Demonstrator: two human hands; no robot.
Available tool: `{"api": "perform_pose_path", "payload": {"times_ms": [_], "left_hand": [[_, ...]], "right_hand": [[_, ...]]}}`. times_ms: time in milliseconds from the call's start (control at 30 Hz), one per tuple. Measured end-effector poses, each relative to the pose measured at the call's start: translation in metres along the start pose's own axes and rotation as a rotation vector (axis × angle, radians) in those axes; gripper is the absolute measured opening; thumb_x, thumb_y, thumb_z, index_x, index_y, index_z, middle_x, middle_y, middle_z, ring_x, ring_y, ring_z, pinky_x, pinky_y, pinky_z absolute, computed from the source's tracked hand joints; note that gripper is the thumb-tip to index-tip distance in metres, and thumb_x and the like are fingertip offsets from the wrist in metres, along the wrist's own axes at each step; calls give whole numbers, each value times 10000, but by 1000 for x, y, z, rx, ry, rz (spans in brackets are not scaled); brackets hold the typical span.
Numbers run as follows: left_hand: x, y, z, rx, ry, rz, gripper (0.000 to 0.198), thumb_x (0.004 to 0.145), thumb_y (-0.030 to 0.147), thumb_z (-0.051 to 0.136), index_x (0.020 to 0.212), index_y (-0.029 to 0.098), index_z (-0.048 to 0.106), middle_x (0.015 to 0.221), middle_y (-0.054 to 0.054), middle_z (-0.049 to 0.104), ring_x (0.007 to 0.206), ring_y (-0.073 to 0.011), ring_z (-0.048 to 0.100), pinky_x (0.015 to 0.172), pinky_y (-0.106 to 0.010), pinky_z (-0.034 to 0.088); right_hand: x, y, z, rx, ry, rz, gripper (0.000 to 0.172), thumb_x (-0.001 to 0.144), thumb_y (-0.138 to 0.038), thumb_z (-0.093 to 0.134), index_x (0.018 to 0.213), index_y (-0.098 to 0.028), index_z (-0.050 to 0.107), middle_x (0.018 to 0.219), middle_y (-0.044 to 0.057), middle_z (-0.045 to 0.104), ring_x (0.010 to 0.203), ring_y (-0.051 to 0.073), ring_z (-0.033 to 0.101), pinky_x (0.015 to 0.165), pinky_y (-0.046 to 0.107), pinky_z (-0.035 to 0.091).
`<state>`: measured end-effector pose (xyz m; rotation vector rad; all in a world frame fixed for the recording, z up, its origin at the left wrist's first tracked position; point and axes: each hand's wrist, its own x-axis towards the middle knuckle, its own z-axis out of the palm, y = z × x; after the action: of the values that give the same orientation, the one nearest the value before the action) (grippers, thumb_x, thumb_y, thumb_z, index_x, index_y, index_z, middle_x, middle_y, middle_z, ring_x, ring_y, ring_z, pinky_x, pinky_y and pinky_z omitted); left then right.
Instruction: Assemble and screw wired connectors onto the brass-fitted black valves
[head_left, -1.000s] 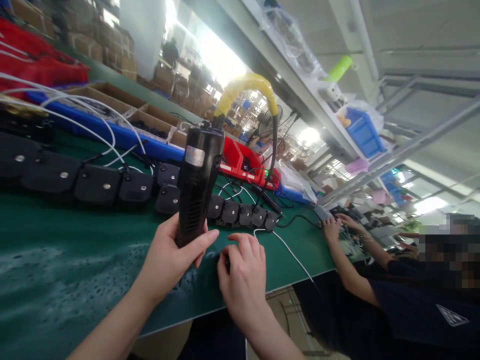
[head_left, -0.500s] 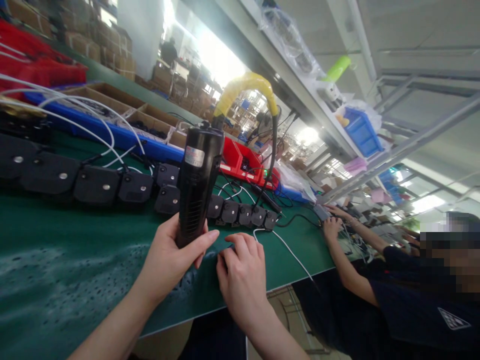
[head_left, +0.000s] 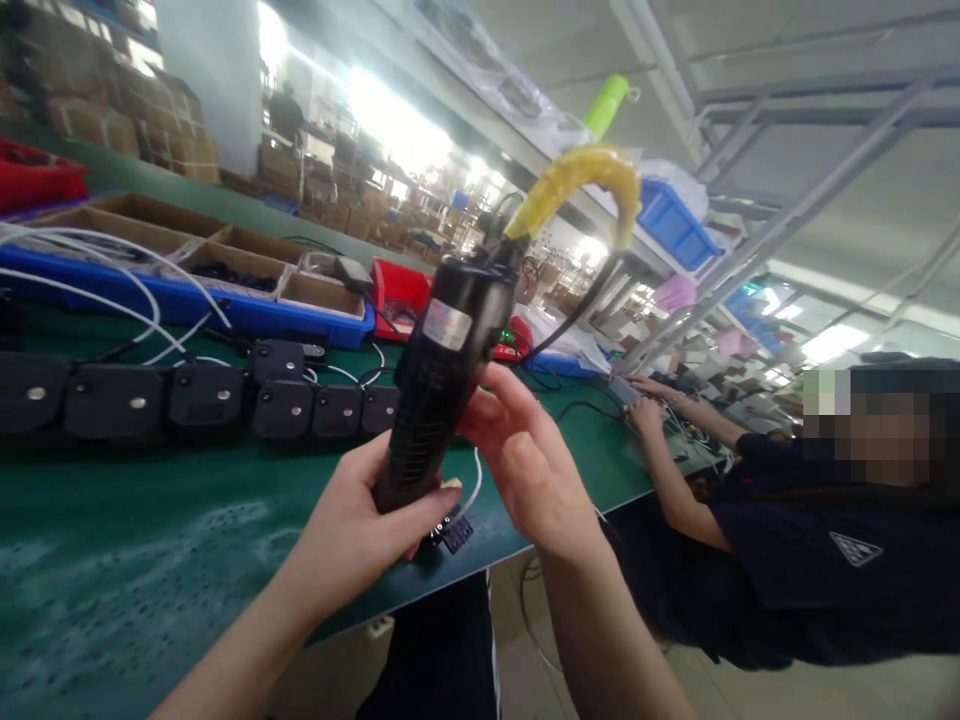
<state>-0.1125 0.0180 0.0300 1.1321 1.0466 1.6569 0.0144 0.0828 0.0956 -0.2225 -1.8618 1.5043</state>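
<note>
Head view: the left hand [head_left: 352, 535] is wrapped tight round the lower end of a black power screwdriver [head_left: 439, 375], tilted above the green table [head_left: 150, 530]. The right hand [head_left: 525, 465], fingers loosely spread, touches its side.

The electric screwdriver [head_left: 441, 385] in my left hand [head_left: 360, 525] is black plastic, fairly glossy, with a ribbed grip and a paper-like label. Its cable wears a shiny yellow wrap [head_left: 581, 175] at upper centre. The table mat [head_left: 150, 520] is matt green, scuffed and speckled at lower left. The black housings [head_left: 202, 395] at left look smooth plastic with small metal screws.
</note>
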Motion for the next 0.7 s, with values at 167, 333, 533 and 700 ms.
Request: {"api": "perform_pose_path", "payload": {"times_ms": [167, 333, 533, 700], "left_hand": [[-2, 6, 35, 46, -65, -41, 200, 691, 281, 709, 648, 205, 529, 445, 70, 480, 338, -96, 427, 337, -193, 343], [2, 17, 49, 93, -104, -59, 209, 677, 309, 757, 678, 198, 580, 580, 20, 615, 443, -136, 547, 396, -214, 454], [2, 19, 47, 182, -98, 75, 192, 805, 365, 704, 923, 215, 724, 936, -52, 736, 831, -215, 707, 731, -272, 607], [0, 13, 51, 265, -112, 94, 175, 851, 388, 666, 914, 227, 693, 885, -31, 716, 776, -188, 700, 689, -233, 587]], "right_hand": [[12, -30, 4, 95, -16, 67, 397, 907, -582, 624, 1109, -241, 630, 877, 19, 690, 772, 177, 671, 775, 337, 576], [7, -31, -4, 209, 118, 79, 426, 866, -614, 657, 995, -211, 601, 838, 11, 674, 580, 117, 626, 541, 229, 537], [0, -24, -22, 408, 392, 58, 488, 823, -662, 653, 929, -191, 580, 750, 8, 675, 445, 95, 549, 375, 182, 426], [-7, -22, -31, 565, 309, 48, 500, 848, -649, 488, 902, -168, 613, 738, 66, 706, 451, 118, 489, 362, 198, 386]]}}
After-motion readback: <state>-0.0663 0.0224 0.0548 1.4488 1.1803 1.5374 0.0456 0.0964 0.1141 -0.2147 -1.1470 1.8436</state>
